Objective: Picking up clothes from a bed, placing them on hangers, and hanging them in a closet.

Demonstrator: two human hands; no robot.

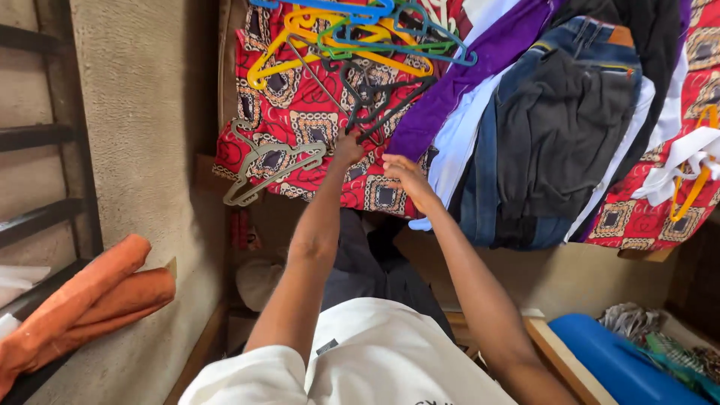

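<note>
My left hand [346, 146] reaches onto a red patterned cloth [300, 112] and pinches the lower end of a black hanger [375, 97]. My right hand [409, 178] lies just beside it, with curled fingers at the bottom edge of a purple garment [465, 75]; its grip is hidden by the back of the hand. A grey hanger [266, 161] lies left of my left hand. Yellow hangers [300, 34], blue hangers [352, 11] and a green hanger [405, 45] are piled beyond the black one.
Folded jeans and a dark grey garment [562, 120] lie on the pile to the right, with white cloth and an orange hanger [694, 172] further right. A rough wall [142, 112] stands left, with rolled orange cloth [82, 300]. A blue container [622, 364] sits bottom right.
</note>
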